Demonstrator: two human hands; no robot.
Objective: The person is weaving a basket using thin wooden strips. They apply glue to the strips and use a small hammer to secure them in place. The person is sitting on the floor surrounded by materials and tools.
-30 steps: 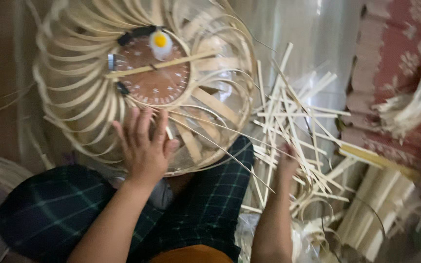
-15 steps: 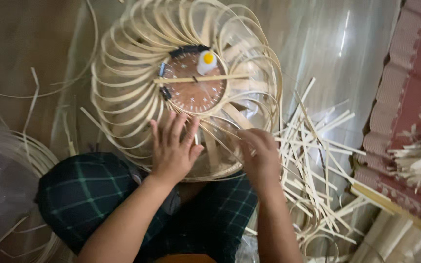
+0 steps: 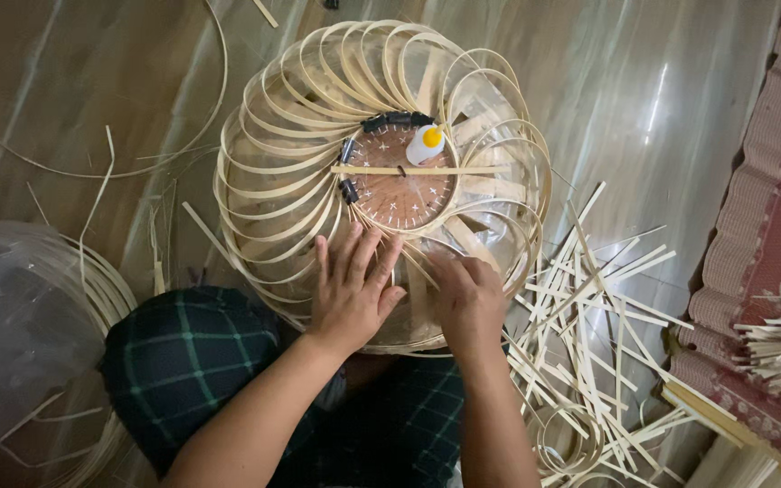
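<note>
Your left hand [image 3: 352,294] lies open on the bamboo frame [image 3: 300,181]; your right hand [image 3: 470,298] pinches a strip there; press it in next.

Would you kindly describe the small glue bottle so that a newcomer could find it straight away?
Start at the big round bamboo-strip frame on the floor, which both hands press at its near edge. At its centre sits a brown disc. On the disc's far right edge lies the small bottle: the only white thing with a yellow cap, beside the black clips.
</note>
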